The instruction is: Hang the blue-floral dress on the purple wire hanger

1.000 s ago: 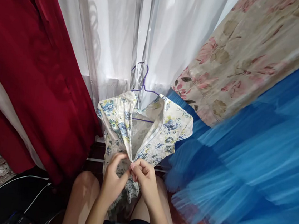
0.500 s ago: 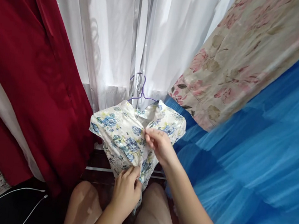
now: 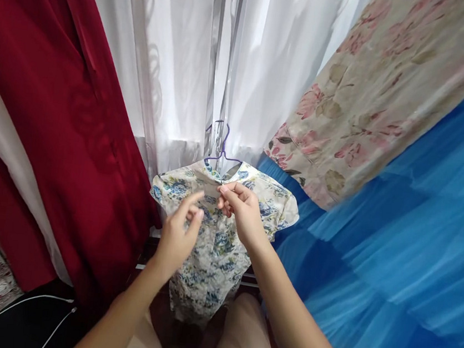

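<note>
A short-sleeved white dress [image 3: 232, 241] with blue and yellow-green flowers hangs on a purple hanger [image 3: 223, 149] in front of me. Its centre seam runs straight down from the neckline, and both sides meet there. At the top of that seam, my right hand [image 3: 239, 203] pinches what looks like the small zipper pull [image 3: 221, 183]. The fingertips mostly hide it. My left hand [image 3: 179, 232] is over the left half of the dress, slightly blurred. Its thumb and index finger are apart with nothing between them.
White curtains [image 3: 177, 67] hang behind the dress. A dark red garment [image 3: 80, 140] hangs to the left. On the right are a beige floral cloth [image 3: 347, 120] and blue tulle [image 3: 378, 252]. White cables [image 3: 52, 332] lie over a black surface at lower left. My knees are below.
My right hand has moved up the seam to the neckline, where the gap in the fabric has closed. My left hand has let go of the lower fabric and lifted up and left.
</note>
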Tool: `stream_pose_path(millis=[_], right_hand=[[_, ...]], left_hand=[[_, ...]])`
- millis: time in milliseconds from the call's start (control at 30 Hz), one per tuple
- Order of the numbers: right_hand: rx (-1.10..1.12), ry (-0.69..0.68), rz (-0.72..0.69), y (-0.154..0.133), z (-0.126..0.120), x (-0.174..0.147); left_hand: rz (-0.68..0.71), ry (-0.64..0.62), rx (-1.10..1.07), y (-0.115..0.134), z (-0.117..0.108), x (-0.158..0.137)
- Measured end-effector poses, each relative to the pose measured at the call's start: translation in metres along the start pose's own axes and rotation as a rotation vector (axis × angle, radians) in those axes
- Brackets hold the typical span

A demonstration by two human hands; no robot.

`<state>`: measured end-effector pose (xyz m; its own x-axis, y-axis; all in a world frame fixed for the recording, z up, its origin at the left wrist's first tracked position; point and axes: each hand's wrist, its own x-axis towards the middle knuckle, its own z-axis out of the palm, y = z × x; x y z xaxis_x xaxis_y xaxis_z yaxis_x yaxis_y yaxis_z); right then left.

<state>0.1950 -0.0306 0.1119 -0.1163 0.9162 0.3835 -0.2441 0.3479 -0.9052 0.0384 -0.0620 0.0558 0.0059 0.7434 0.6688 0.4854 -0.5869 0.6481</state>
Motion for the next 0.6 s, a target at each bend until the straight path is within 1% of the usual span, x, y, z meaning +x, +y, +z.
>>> stream_pose_path(millis=[33, 133, 200, 267, 300, 367, 400, 467, 500, 567, 600], right_hand=[[-0.019, -0.005, -0.014, -0.003, -0.001, -0.001], [-0.085, -0.028, -0.045, -0.006, -0.005, 0.001], [-0.109, -0.033, -0.062, 0.000, -0.009, 0.007], [-0.116, -0.018, -0.073, 0.012, -0.014, 0.013], [-0.121, -0.006, -0.071, 0.019, -0.016, 0.015], [-0.149, 0.004, -0.044, 0.033, -0.022, 0.015], [-0.169, 0.001, -0.026, 0.039, -0.025, 0.012], [-0.208, -0.017, 0.008, 0.048, -0.031, 0.002], [-0.221, -0.032, 0.022, 0.051, -0.034, -0.004], [-0.228, -0.063, 0.051, 0.055, -0.038, -0.017], [-0.223, -0.079, 0.066, 0.057, -0.039, -0.024]], left_hand=[[0.069, 0.027, 0.001, 0.006, -0.004, 0.019], [0.248, -0.041, 0.077, 0.023, -0.005, 0.063], [0.332, -0.052, 0.132, 0.030, 0.000, 0.078], [0.360, 0.016, 0.156, 0.032, 0.002, 0.085], [0.349, 0.067, 0.151, 0.029, 0.000, 0.087], [0.279, 0.201, 0.098, 0.016, -0.008, 0.092], [0.226, 0.277, 0.050, 0.004, -0.014, 0.096], [0.088, 0.445, -0.097, -0.029, -0.030, 0.104], [0.000, 0.531, -0.201, -0.049, -0.037, 0.108], [-0.240, 0.711, -0.461, -0.088, -0.048, 0.109], [-0.359, 0.755, -0.557, -0.106, -0.051, 0.106]])
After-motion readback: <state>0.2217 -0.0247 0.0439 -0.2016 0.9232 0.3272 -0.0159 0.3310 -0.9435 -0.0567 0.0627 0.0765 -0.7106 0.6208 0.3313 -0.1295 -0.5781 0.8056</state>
